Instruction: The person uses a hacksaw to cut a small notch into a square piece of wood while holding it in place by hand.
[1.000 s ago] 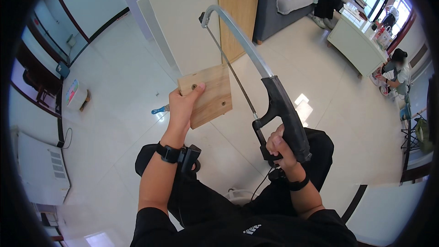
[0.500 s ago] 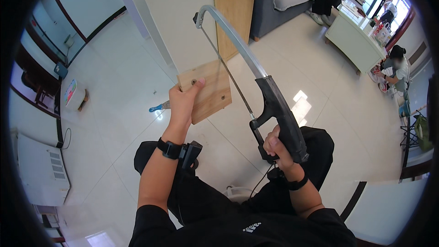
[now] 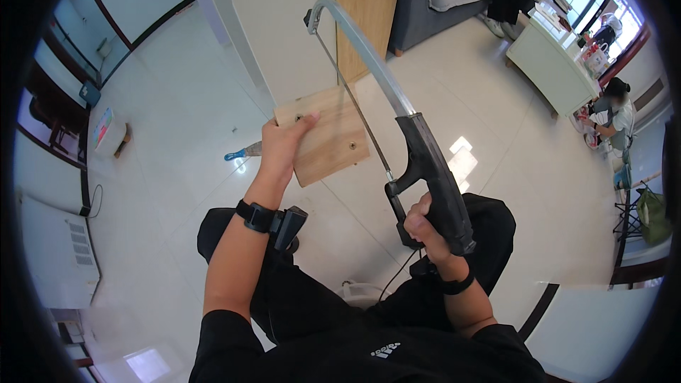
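My left hand point(image 3: 284, 143) grips a pale wooden board point(image 3: 328, 152) by its left side, the thumb lying on its face. Two screw heads show on that face, one near the thumb and one at the lower right. In my right hand point(image 3: 425, 230) is a hacksaw point(image 3: 436, 177) with a silver bowed frame and a black handle, my fingers closed round the grip. Its thin blade runs slantwise across the right part of the board in this view; whether it touches the wood I cannot tell. The saw's far end points up and left.
A blue-handled scraper point(image 3: 242, 151) lies on the tiled floor beyond my left hand. Ahead stands a pale partition point(image 3: 284, 21) with a wooden panel. A grey sofa point(image 3: 418, 18), a white desk point(image 3: 550, 64) and several people are farther off. A white cabinet point(image 3: 57, 248) stands at left.
The board has turned slightly, its face showing wider, and sits a little farther right and up in view. The saw has shifted slightly upward. Both hands keep their hold.
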The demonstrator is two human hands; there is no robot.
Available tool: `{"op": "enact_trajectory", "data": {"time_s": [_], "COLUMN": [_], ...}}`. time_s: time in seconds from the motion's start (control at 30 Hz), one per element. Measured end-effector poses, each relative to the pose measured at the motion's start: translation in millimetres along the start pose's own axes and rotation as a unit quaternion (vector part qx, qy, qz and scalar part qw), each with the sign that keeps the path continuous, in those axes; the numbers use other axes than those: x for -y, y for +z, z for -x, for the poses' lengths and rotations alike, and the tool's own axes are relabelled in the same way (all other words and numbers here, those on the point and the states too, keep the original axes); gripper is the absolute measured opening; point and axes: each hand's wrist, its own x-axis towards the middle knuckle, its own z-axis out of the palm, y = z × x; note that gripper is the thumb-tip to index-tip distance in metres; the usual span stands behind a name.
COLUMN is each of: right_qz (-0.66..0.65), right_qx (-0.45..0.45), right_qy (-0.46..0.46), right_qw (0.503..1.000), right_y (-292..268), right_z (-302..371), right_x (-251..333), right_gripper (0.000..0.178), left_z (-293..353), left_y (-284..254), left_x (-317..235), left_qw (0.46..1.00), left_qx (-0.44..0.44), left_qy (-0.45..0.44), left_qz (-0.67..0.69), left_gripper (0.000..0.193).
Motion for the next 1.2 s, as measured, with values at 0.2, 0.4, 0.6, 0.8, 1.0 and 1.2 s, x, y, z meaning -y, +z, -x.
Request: {"op": "enact_trajectory", "data": {"time_s": [0.2,0.4,0.6,0.8,1.0,1.2], "right_qz": [0.129,-0.068,-0.014,0.161,0.069,0.127], "right_qx": [-0.015,-0.019,-0.012,0.061,0.038,0.064], "right_qy": [-0.017,0.042,0.04,-0.02,-0.026,-0.022], "right_qw": [0.991,0.997,0.999,0.985,0.997,0.99], "right_y": [-3.7,-4.9,-6.1,-3.8,-4.0,-0.5], "right_z": [-0.1,-11.2,-1.6,-2.1,-7.9,-6.3], "right_x": [-2.1,-5.9,-15.8,-12.2,-14.9,-8.7], "right_gripper": [0.014,0.01,0.012,0.018,0.017,0.016], "left_z": [19.5,24.0,-2.4,-13.9,-16.8,-20.9], "left_y": [10.7,19.6,10.4,-2.9,-10.0,-15.2], "left_x": [-5.1,6.4,16.7,6.9,6.1,10.1], "left_qw": [0.995,0.992,0.999,0.989,0.982,0.989], "left_qx": [0.02,0.059,-0.032,-0.065,-0.048,-0.055], "left_qy": [0.013,-0.013,-0.018,-0.048,-0.079,-0.049], "left_qz": [-0.096,-0.112,0.029,0.121,0.167,0.127], "left_gripper": [0.041,0.041,0.035,0.039,0.038,0.039]}}
